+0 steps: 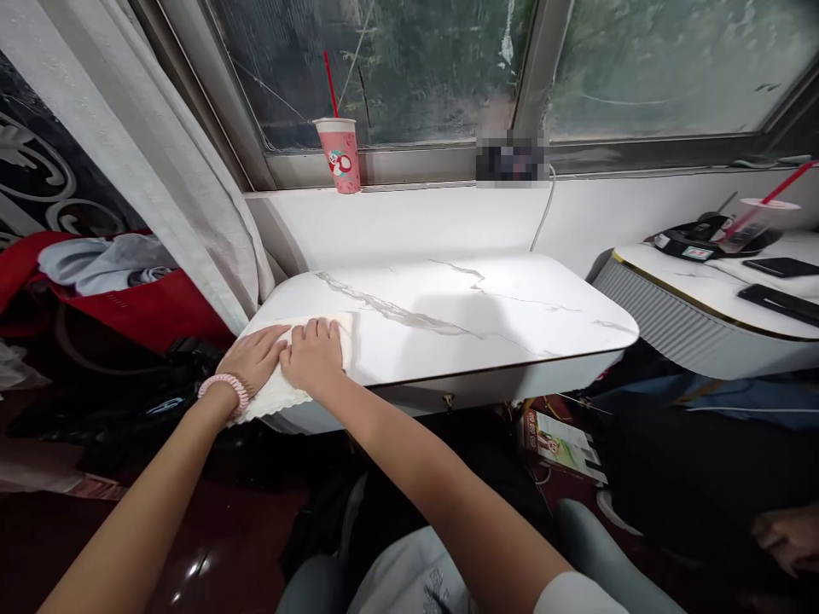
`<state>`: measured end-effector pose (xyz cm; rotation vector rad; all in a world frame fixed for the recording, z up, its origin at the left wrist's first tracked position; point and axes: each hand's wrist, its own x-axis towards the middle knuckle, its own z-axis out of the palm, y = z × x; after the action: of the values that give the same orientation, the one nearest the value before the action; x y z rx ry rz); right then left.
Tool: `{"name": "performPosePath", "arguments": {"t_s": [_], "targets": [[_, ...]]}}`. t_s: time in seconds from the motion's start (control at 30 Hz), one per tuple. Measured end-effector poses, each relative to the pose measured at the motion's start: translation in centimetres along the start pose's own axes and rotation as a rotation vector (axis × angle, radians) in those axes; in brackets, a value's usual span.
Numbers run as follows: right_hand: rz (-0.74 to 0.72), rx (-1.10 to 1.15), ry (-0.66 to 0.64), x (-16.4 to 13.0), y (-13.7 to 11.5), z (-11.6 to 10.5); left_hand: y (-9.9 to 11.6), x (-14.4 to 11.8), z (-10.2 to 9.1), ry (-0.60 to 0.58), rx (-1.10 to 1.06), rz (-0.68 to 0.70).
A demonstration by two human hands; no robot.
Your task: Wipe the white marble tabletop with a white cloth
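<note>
From the head camera, both hands lie flat on a white, scallop-edged cloth (pixel 281 388) spread over the near left corner of a white marble-patterned tabletop with rounded corners (pixel 461 315). The left hand (pixel 256 358), with a pink coiled hair tie (pixel 225 385) round its wrist, is open with fingers stretched forward and palm pressing down on the cloth's left part. The right hand (pixel 313 354) sits just beside it, touching it, fingers a little curled over the cloth's top edge but not pinching anything — it too bears down rather than grips. Two palms side by side spread the pressure across the fabric, which reads as the hold of someone wiping a surface. The cloth's near edge hangs slightly over the table's rim, below the left wrist.

Well apart from the hands, on the white window ledge behind the table, stands a pink paper cup with a red straw (pixel 340 153), upright against the glass. A pale curtain (pixel 147 162) hangs at the left, its hem just beside the table's corner. To the right, separate from this table, a second marble-topped table with a ribbed grey side (pixel 678 315) carries a clear plastic cup with a red straw (pixel 755 223) and two dark phones (pixel 781 266), one lying nearer the edge than the other.
</note>
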<state>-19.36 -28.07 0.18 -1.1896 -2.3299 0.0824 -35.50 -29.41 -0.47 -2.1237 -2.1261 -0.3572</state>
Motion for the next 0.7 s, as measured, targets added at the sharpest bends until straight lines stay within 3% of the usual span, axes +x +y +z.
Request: {"name": "performPosePath", "arguments": {"t_s": [0.17, 0.27, 0.47, 0.7], "targets": [[-0.069, -0.052, 0.038, -3.4, -0.8, -1.2, 1.4, -3.6, -0.7, 0.029, 0.009, 0.008], [-0.099, -0.067, 0.025, -3.3, -0.7, -1.4, 1.2, -3.5, -0.6, 0.016, 0.027, 0.005], [-0.052, 0.011, -0.111, 0.3, 1.1, -1.1, 0.9, 0.6, -0.7, -0.086, 0.043, 0.012], [0.011, 0.036, -0.100, 4.8, 3.4, 0.8, -0.3, 6.4, 0.8, -0.077, -0.055, 0.011]]}}
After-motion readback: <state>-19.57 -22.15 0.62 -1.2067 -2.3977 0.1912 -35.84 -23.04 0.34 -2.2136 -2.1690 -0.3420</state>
